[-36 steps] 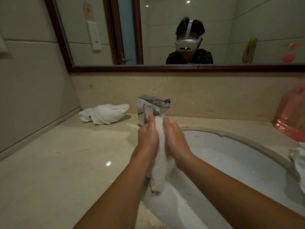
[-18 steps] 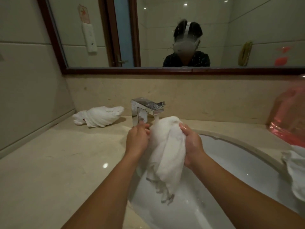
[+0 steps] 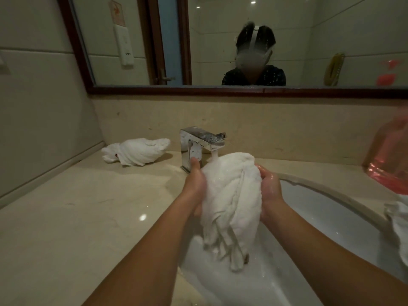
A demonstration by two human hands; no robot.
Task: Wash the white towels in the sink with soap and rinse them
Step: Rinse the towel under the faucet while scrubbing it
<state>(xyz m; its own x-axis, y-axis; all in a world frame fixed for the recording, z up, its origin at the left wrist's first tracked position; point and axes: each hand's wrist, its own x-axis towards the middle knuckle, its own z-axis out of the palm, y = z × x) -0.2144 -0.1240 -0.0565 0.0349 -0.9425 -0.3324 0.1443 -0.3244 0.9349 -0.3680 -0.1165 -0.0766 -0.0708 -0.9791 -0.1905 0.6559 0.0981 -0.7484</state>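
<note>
Both bare forearms are extended forward, converging. The left hand is curled in a grip, thumb raised. The right hand is cupped opposite it, palm turned inward, wet, fingers curled.

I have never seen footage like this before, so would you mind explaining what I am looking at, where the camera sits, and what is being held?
There is no machine here: a person wears a camera on the head, looking forward and down, so you see their own two bare arms. The mirror above the counter reflects that person with the headset. The left hand and right hand grip a wet white towel between them, under water running from the chrome faucet, over the white sink. On the beige counter, another bunched white towel lies to the left of the faucet. At the far right stand a pink translucent bottle and, at the edge, more white cloth.
</note>
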